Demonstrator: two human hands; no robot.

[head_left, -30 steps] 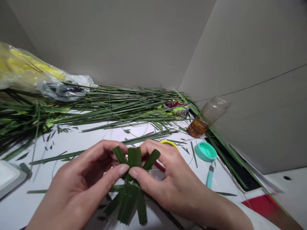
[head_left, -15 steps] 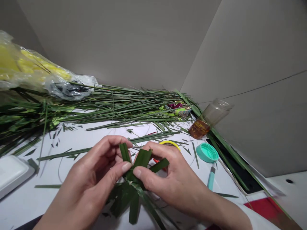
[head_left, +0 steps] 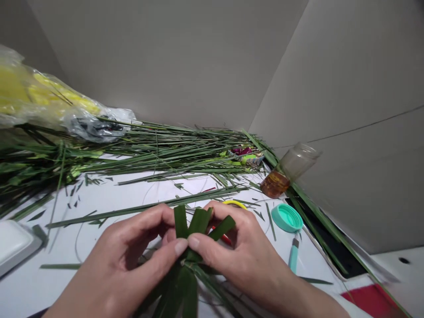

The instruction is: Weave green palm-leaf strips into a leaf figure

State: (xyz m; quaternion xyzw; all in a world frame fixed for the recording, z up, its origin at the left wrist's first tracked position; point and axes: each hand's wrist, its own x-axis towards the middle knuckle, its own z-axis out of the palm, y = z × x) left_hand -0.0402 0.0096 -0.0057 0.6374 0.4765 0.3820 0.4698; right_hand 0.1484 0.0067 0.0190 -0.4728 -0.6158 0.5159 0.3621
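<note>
A folded green leaf piece (head_left: pixel 199 222) with several short strips fanning upward is pinched between my two hands at the lower middle. My left hand (head_left: pixel 132 260) grips it from the left, thumb pressed on its centre. From the right, my right hand (head_left: pixel 238 247) holds it with the thumb tip touching the other thumb. Below the thumbs, wider leaf strips (head_left: pixel 189 293) and a long stalk (head_left: pixel 215 289) hang down towards the bottom edge. Behind my right hand show a yellow loop (head_left: pixel 235 203) and a bit of red, mostly hidden.
Long green leaves (head_left: pixel 172 145) lie piled along the wall. A plastic bag with yellow contents (head_left: pixel 49 95) is back left, a white box (head_left: pixel 16 245) at left. On the right are a tilted jar (head_left: pixel 288 170), teal lid (head_left: pixel 287 217), teal cutter (head_left: pixel 293 256) and dark tablet-like object (head_left: pixel 356 268).
My hands and the leaf piece sit slightly lower in view. The left upright strip now stands straighter, and the lower strips have swung down. The thumbs have come closer together.
</note>
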